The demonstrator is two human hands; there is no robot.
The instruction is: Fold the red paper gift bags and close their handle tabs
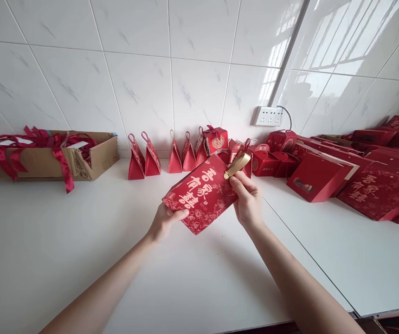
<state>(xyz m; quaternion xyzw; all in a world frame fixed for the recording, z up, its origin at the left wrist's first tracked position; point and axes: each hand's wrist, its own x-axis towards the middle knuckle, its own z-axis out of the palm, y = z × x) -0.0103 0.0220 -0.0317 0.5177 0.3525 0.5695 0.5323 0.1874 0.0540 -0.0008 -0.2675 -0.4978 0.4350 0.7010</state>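
Note:
A flat red gift box with gold characters and flower print is held above the white counter, tilted up to the right. My left hand grips its lower left corner, thumb on the printed face. My right hand holds its right end and pinches a gold handle that sticks up from the box's top corner. Both hands are closed on the box.
A cardboard carton full of red ribbons sits at the far left. Small red triangular boxes line the wall. Several folded and flat red boxes pile up on the right. A wall socket is behind them.

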